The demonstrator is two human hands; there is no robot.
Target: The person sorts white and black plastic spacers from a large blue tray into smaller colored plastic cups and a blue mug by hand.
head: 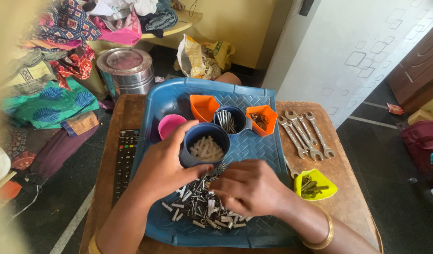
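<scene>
My left hand [165, 164] grips a dark blue cup [206, 143] that holds white plastic plugs, on a blue tray [254, 101]. Curled over a pile of mixed screws and white plugs [195, 204] at the tray's front, my right hand [251, 188] has its fingers closed; whether they pinch a piece I cannot tell. Behind the blue cup stand a pink cup [169, 124], an orange cup [203, 107], a second blue cup with metal screws [230, 120] and another orange cup with brown parts [262, 120].
The tray rests on a brown table [348, 197]. Right of the tray lie several open-end wrenches [306, 134] and a yellow dish of dark screws [315, 184]. A black remote control [125, 160] lies left of the tray. A steel pot [127, 70] and cloth heaps sit beyond.
</scene>
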